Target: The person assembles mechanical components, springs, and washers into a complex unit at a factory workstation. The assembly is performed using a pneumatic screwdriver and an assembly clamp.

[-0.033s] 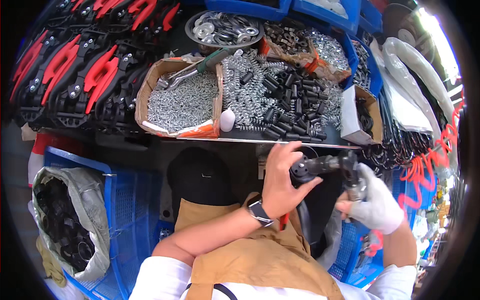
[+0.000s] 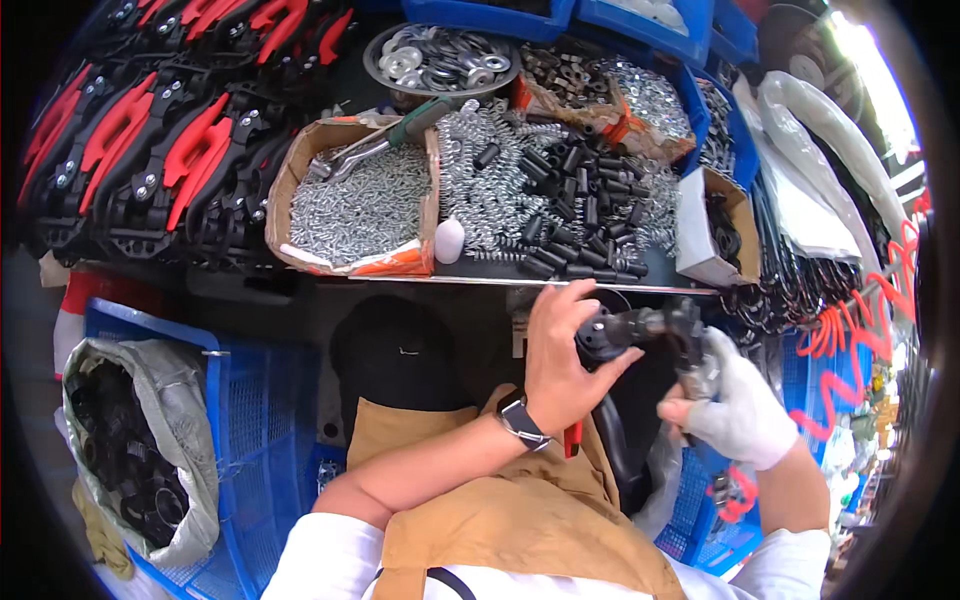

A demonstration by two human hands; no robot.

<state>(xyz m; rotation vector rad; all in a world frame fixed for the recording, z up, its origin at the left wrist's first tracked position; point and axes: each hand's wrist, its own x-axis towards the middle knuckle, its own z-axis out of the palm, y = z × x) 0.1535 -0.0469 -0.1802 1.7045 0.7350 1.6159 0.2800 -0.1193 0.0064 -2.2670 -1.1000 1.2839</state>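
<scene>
My bare left hand [image 2: 558, 362], with a wristwatch on it, is wrapped around the round end of a black plastic clamp part [image 2: 628, 328]. It holds the part just below the shelf edge, with the thumb under the knob. My right hand [image 2: 738, 408] wears a white glove and grips the other end of the same part, where a grey metal piece shows. Both hands are in front of my brown apron [image 2: 500, 530].
The shelf above carries a cardboard box of screws [image 2: 360, 205], a heap of springs and black cylinders [image 2: 560, 190], a bowl of washers [image 2: 440, 55], a white box [image 2: 715, 230] and red-and-black clamps [image 2: 150, 140]. At lower left a blue crate [image 2: 240, 440] holds a sack of black parts [image 2: 130, 460].
</scene>
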